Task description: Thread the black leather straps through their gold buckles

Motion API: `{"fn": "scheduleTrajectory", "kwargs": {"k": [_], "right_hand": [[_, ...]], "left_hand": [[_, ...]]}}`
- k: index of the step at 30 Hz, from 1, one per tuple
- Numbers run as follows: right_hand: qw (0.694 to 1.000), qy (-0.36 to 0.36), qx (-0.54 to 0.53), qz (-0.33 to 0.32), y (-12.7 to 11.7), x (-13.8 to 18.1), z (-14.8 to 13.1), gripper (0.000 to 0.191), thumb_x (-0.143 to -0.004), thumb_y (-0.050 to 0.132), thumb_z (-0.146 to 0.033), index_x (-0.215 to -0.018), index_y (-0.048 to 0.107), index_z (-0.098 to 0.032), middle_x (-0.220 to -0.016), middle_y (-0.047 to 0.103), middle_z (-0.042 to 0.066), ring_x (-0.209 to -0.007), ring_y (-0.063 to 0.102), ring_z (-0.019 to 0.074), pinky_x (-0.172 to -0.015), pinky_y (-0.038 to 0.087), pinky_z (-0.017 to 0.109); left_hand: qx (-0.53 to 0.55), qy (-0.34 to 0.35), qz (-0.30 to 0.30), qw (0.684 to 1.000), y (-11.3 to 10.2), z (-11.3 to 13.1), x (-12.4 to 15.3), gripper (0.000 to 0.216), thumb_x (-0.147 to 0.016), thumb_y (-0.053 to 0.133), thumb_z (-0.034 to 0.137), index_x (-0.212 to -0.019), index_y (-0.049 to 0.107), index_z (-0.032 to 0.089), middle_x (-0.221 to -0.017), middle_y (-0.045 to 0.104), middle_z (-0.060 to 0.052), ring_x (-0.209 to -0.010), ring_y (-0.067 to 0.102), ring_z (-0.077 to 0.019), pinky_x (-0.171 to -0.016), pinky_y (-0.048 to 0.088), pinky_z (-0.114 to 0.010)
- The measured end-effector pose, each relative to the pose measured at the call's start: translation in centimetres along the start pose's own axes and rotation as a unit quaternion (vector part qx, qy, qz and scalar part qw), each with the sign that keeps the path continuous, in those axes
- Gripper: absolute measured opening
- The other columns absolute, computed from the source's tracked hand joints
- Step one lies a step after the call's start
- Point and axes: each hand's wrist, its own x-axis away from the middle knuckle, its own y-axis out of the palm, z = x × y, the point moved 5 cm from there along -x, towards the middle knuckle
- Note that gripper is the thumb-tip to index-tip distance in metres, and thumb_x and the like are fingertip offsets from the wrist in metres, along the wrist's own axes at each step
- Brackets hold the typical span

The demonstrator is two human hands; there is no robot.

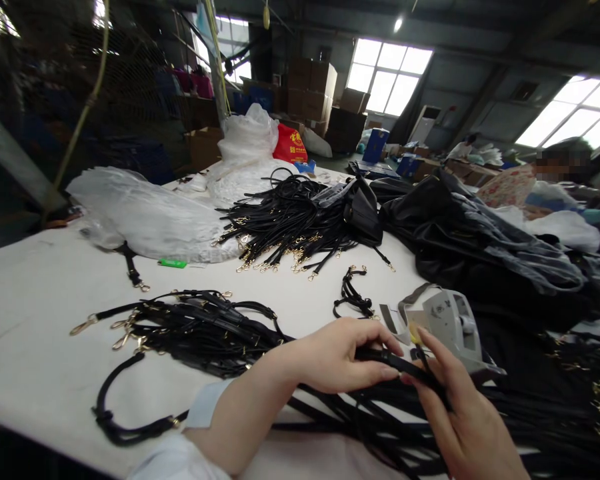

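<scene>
Between both hands a black strap (397, 362) runs across, low in the view. My left hand (343, 353) pinches it between thumb and fingers. Just to the right, my right hand (460, 407) grips the same strap, with its index finger raised beside a small yellow piece (415, 333). Under and beyond the hands more black straps lie on the table. To the left of my left hand spreads a pile of black straps with gold clasps (205, 330). A short strap bundle (353, 297) lies just beyond the hands.
A grey tape dispenser (450, 323) stands close behind my right hand. Further back lie a heap of clasped straps (285, 220), clear plastic bags (150, 213), a green object (173, 263) and black bags (460, 233). Another person (555, 180) is at the far right.
</scene>
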Motion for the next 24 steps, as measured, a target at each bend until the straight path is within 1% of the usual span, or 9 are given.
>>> {"fn": "scheduleTrajectory", "kwargs": {"k": [4, 7, 10, 12, 14, 16, 18, 21, 24], "right_hand": [[0.996, -0.09, -0.004, -0.005, -0.3, -0.5, -0.9, 0.039, -0.101, 0.048, -0.024, -0.14, 0.053, -0.025, -0.122, 0.076, 0.005, -0.105, 0.074, 0.0156, -0.09, 0.058, 0.019], [0.994, -0.105, 0.008, 0.007, -0.9, -0.7, -1.0, 0.038, -0.1, 0.053, -0.027, -0.138, 0.059, -0.024, -0.12, 0.076, 0.006, -0.103, 0.075, 0.0162, -0.086, 0.059, 0.018], [0.995, -0.097, -0.008, 0.012, -1.3, -0.5, -1.0, 0.039, -0.099, 0.054, -0.028, -0.136, 0.063, -0.026, -0.116, 0.077, 0.004, -0.1, 0.075, 0.0161, -0.084, 0.059, 0.018], [0.997, -0.046, -0.061, 0.011, -1.4, -0.2, -0.8, 0.037, -0.098, 0.053, -0.03, -0.133, 0.066, -0.029, -0.112, 0.078, 0.002, -0.094, 0.076, 0.0148, -0.081, 0.059, 0.018], [0.99, 0.059, -0.129, 0.016, -1.5, 0.1, -0.2, 0.031, -0.098, 0.054, -0.037, -0.121, 0.073, -0.03, -0.094, 0.078, 0.0, -0.079, 0.074, 0.0132, -0.074, 0.059, 0.018], [0.966, 0.175, -0.191, 0.013, -1.4, 0.5, 0.3, 0.03, -0.094, 0.058, -0.046, -0.109, 0.079, -0.029, -0.071, 0.072, -0.001, -0.065, 0.069, 0.0134, -0.065, 0.058, 0.019], [0.936, 0.258, -0.239, -0.004, -1.3, 0.9, 0.6, 0.036, -0.089, 0.062, -0.054, -0.101, 0.081, -0.026, -0.062, 0.065, -0.001, -0.058, 0.064, 0.0142, -0.053, 0.054, 0.02], [0.901, 0.329, -0.279, -0.043, -1.1, 1.2, 0.8, 0.044, -0.083, 0.065, -0.06, -0.1, 0.079, -0.022, -0.06, 0.057, 0.0, -0.049, 0.053, 0.0125, -0.036, 0.039, 0.02], [0.879, 0.354, -0.306, -0.09, -0.7, 1.3, 0.8, 0.047, -0.08, 0.068, -0.062, -0.101, 0.075, -0.02, -0.056, 0.049, -0.003, -0.048, 0.045, 0.0123, -0.036, 0.035, 0.021]], "left_hand": [[0.066, -0.037, 0.041, 0.996, -0.1, -0.6, 0.0, 0.026, -0.088, 0.069, 0.032, -0.104, 0.067, 0.012, -0.081, 0.067, -0.005, -0.072, 0.061, -0.0128, -0.067, 0.047, -0.022], [0.073, -0.053, 0.076, 0.993, 0.2, -1.0, -0.2, 0.027, -0.084, 0.073, 0.032, -0.102, 0.068, 0.012, -0.081, 0.068, -0.005, -0.072, 0.062, -0.0135, -0.067, 0.048, -0.023], [0.06, -0.023, 0.124, 0.99, 0.0, -0.7, -0.4, 0.025, -0.079, 0.077, 0.029, -0.096, 0.069, 0.013, -0.08, 0.067, -0.003, -0.071, 0.058, -0.0112, -0.067, 0.046, -0.022], [0.075, -0.012, 0.13, 0.989, -0.2, -0.5, -0.4, 0.026, -0.078, 0.078, 0.029, -0.094, 0.068, 0.012, -0.078, 0.065, -0.002, -0.068, 0.055, -0.0098, -0.066, 0.045, -0.021], [0.083, -0.006, 0.116, 0.99, -0.3, -0.4, -0.2, 0.026, -0.078, 0.078, 0.031, -0.093, 0.067, 0.012, -0.079, 0.066, -0.003, -0.069, 0.057, -0.0103, -0.066, 0.046, -0.021], [0.061, 0.004, 0.096, 0.994, -0.4, -0.2, -0.1, 0.026, -0.078, 0.079, 0.032, -0.092, 0.069, 0.012, -0.082, 0.069, -0.004, -0.073, 0.06, -0.0121, -0.069, 0.048, -0.022], [0.033, 0.013, 0.077, 0.996, -0.5, -0.1, 0.0, 0.026, -0.077, 0.081, 0.031, -0.093, 0.072, 0.013, -0.085, 0.071, -0.005, -0.077, 0.063, -0.0133, -0.075, 0.049, -0.023], [0.023, 0.012, 0.073, 0.997, -0.4, -0.2, 0.0, 0.029, -0.074, 0.084, 0.031, -0.095, 0.075, 0.013, -0.087, 0.073, -0.005, -0.077, 0.064, -0.0128, -0.076, 0.05, -0.023], [0.019, 0.015, 0.077, 0.997, -0.3, -0.3, -0.1, 0.032, -0.073, 0.086, 0.034, -0.094, 0.076, 0.012, -0.085, 0.075, -0.005, -0.075, 0.064, -0.0119, -0.074, 0.049, -0.02]]}}
